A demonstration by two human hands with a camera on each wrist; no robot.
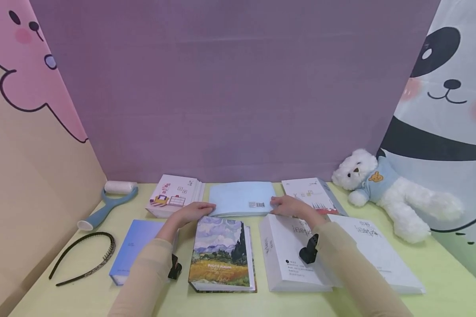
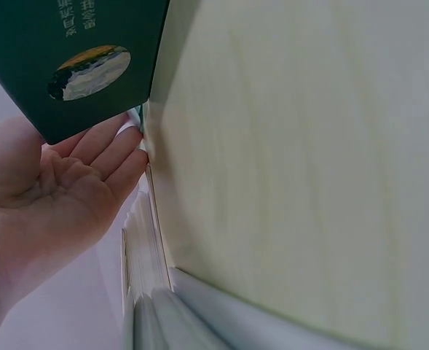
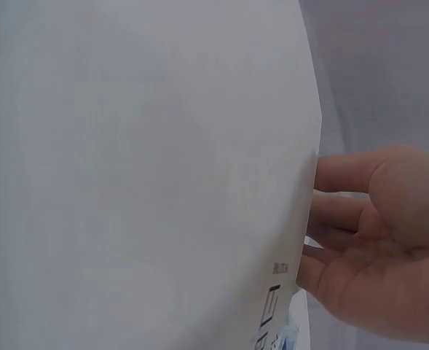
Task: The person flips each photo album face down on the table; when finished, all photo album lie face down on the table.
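A light blue book [image 1: 242,193] with a barcode lies flat near the back of the table. My left hand [image 1: 194,211] holds its left end, fingers on the near corner. At the opposite end my right hand [image 1: 291,207] grips the right corner. The palm of the left hand [image 2: 76,168] shows in the left wrist view, with the thumb hidden behind the dark green spine of the photo album. In the right wrist view the right hand [image 3: 389,233] has its fingertips hidden behind a white book [image 3: 163,175].
Before me lie a photo album [image 1: 222,255], a blue book [image 1: 136,246] and two white books [image 1: 301,268]. Printed books [image 1: 174,193] flank the light blue one. A lint roller [image 1: 111,202] and a headband [image 1: 83,257] lie left, a teddy bear [image 1: 384,180] right.
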